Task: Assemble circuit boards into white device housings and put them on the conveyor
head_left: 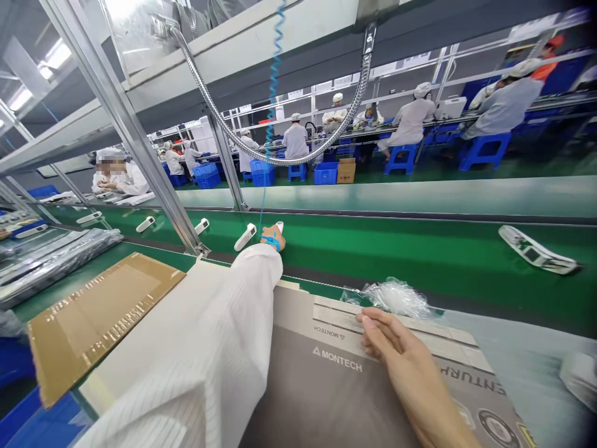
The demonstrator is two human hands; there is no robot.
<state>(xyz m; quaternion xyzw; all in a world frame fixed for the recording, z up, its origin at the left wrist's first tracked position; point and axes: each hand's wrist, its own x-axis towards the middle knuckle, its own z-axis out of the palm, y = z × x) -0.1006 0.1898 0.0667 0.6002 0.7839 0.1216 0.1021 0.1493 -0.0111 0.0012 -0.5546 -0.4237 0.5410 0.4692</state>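
Note:
My left hand (273,237), with a blue wrist strap and a white sleeve, stretches out over the green conveyor belt (345,246). It is closed around a small white handheld device (280,226), whose tip shows beyond the fingers; most of the fingers are hidden. Nearer to me, my right hand (396,345) is bent over a grey printed cardboard box (321,398), thumb and fingertips pressed together by its pale strips. I see nothing between them. Another white device (245,237) lies on the belt just left of my left hand.
More white devices lie along the belt, and a curved white housing (536,250) rests at right. Crumpled clear plastic (396,297) sits by the box. Brown cardboard (107,317) lies at left. A metal post (125,124) and a hanging flexible conduit (289,160) stand ahead. Co-workers sit beyond.

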